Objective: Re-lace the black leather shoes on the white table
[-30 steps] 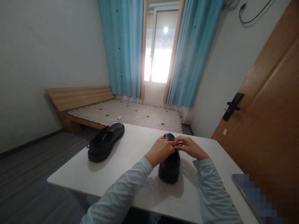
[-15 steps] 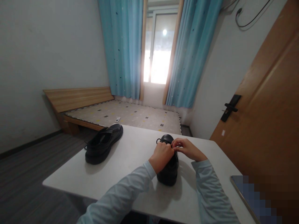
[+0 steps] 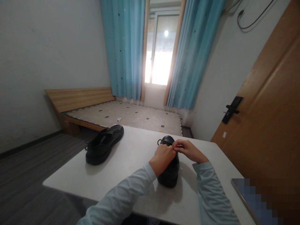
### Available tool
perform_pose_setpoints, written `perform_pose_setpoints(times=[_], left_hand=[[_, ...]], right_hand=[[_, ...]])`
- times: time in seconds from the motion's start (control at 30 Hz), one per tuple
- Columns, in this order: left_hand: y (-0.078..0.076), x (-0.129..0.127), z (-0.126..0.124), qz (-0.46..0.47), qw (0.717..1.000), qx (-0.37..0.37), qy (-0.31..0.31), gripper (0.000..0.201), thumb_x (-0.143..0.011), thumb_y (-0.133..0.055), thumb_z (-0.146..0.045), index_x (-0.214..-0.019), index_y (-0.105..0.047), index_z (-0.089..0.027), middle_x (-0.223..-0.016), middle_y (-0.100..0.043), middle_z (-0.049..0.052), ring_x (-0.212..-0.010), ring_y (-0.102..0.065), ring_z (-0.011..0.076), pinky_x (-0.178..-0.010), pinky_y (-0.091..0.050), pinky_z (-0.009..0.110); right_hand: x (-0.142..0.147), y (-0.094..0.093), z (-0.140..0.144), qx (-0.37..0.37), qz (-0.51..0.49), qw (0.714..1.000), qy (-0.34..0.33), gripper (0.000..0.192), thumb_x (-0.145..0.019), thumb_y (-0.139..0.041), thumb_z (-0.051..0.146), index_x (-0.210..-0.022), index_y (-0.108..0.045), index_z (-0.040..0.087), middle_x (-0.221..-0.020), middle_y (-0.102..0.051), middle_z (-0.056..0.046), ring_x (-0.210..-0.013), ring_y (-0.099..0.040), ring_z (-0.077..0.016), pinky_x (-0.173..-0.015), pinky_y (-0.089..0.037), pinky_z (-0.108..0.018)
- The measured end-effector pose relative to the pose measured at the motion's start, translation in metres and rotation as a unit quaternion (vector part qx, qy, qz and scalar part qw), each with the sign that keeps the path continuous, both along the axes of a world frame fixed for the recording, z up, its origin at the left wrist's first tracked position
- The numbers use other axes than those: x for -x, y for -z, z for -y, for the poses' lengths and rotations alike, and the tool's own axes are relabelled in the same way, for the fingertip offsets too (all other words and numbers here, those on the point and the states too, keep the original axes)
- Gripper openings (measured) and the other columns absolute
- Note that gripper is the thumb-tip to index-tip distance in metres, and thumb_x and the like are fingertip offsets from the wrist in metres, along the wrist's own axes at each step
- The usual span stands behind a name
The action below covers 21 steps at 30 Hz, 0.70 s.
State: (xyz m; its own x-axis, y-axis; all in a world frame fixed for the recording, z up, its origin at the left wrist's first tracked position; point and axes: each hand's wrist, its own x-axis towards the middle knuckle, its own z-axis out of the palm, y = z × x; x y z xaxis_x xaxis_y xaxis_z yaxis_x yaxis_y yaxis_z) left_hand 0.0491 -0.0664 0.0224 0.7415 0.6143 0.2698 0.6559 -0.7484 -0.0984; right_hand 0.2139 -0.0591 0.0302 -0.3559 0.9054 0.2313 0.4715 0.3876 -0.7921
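Head view: on the white table [image 3: 138, 153] stands one black shoe [image 3: 168, 176], heel toward us. Our left hand [image 3: 164, 156] curls over it, back upward; our right hand [image 3: 189, 150] bends inward beside it, fingers near together. Whether they grip something, we cannot tell. Beyond, a lace loop [image 3: 158, 142] shows, unseen one second ago.

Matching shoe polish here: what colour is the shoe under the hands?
The shoe is black; head view.
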Motion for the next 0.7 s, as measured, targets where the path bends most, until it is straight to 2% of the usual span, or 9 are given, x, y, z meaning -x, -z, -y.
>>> perform_pose_setpoints(times=[0.13, 0.2, 0.27, 0.37, 0.43, 0.53, 0.63, 0.7], left_hand=[[-0.001, 0.015, -0.009, 0.064, 0.996, -0.012, 0.064, 0.014, -0.082, -0.054, -0.016, -0.082, -0.068, -0.015, -0.084, -0.063, 0.008, -0.081, -0.061, 0.0211, -0.062, -0.046, 0.028], [-0.003, 0.024, -0.017, 0.122, 0.986, 0.038, 0.108, 0.009, -0.078, -0.060, -0.020, -0.078, -0.068, -0.019, -0.087, -0.063, 0.005, -0.085, -0.059, 0.0185, -0.067, -0.046, 0.025], [-0.006, 0.032, -0.026, 0.186, 0.964, 0.113, 0.152, 0.007, -0.077, -0.062, -0.019, -0.078, -0.069, -0.020, -0.087, -0.063, 0.002, -0.083, -0.059, 0.0144, -0.071, -0.045, 0.022], [-0.008, 0.038, -0.035, 0.294, 0.919, 0.204, 0.165, 0.006, -0.076, -0.062, -0.018, -0.078, -0.067, -0.017, -0.080, -0.065, 0.001, -0.075, -0.059, 0.0110, -0.069, -0.045, 0.020], [-0.006, 0.037, -0.037, 0.377, 0.880, 0.258, 0.132, 0.006, -0.076, -0.060, -0.019, -0.079, -0.065, -0.016, -0.072, -0.064, 0.000, -0.066, -0.059, 0.0098, -0.061, -0.046, 0.019], [0.000, 0.031, -0.037, 0.489, 0.802, 0.332, 0.084, 0.009, -0.076, -0.058, -0.022, -0.079, -0.059, -0.013, -0.062, -0.060, -0.002, -0.052, -0.057, 0.0088, -0.048, -0.046, 0.018], [0.006, 0.024, -0.036, 0.553, 0.738, 0.381, 0.066, 0.013, -0.073, -0.062, -0.023, -0.079, -0.057, -0.012, -0.061, -0.059, -0.001, -0.051, -0.059, 0.0102, -0.047, -0.049, 0.021], [0.009, 0.022, -0.036, 0.566, 0.718, 0.400, 0.063, 0.017, -0.070, -0.065, -0.022, -0.081, -0.059, -0.012, -0.066, -0.062, 0.001, -0.054, -0.061, 0.0112, -0.049, -0.052, 0.022]], right_hand=[[0.000, 0.001, -0.001, -0.010, 0.004, 1.000, 0.023, 0.016, -0.071, -0.066, 0.031, -0.071, -0.065, 0.015, -0.074, -0.065, -0.004, -0.075, -0.059, -0.0178, -0.075, -0.047, -0.033], [0.000, -0.001, -0.001, -0.024, 0.011, 0.999, 0.031, 0.016, -0.070, -0.067, 0.031, -0.071, -0.067, 0.015, -0.074, -0.066, -0.004, -0.076, -0.059, -0.0183, -0.075, -0.047, -0.033], [0.000, -0.003, -0.001, -0.038, 0.015, 0.998, 0.037, 0.015, -0.071, -0.066, 0.031, -0.073, -0.068, 0.016, -0.076, -0.066, -0.005, -0.077, -0.059, -0.0189, -0.075, -0.047, -0.034], [0.001, -0.005, -0.001, -0.049, 0.002, 0.998, 0.045, 0.015, -0.071, -0.066, 0.030, -0.077, -0.069, 0.017, -0.077, -0.067, -0.005, -0.078, -0.060, -0.0189, -0.076, -0.047, -0.034], [0.002, -0.005, -0.001, -0.053, -0.019, 0.997, 0.055, 0.015, -0.070, -0.067, 0.030, -0.076, -0.067, 0.017, -0.076, -0.067, -0.004, -0.077, -0.060, -0.0182, -0.078, -0.047, -0.035], [0.007, -0.003, -0.001, -0.068, -0.042, 0.994, 0.072, 0.016, -0.067, -0.069, 0.029, -0.076, -0.063, 0.017, -0.075, -0.065, -0.002, -0.073, -0.061, -0.0169, -0.078, -0.048, -0.036], [0.013, -0.001, -0.001, -0.077, -0.064, 0.992, 0.083, 0.026, -0.064, -0.071, 0.027, -0.083, -0.057, 0.018, -0.075, -0.065, -0.002, -0.071, -0.062, -0.0163, -0.073, -0.049, -0.035], [0.018, -0.001, 0.000, -0.070, -0.076, 0.992, 0.078, 0.032, -0.064, -0.072, 0.027, -0.088, -0.053, 0.019, -0.071, -0.065, 0.000, -0.067, -0.062, -0.0160, -0.069, -0.050, -0.032]])
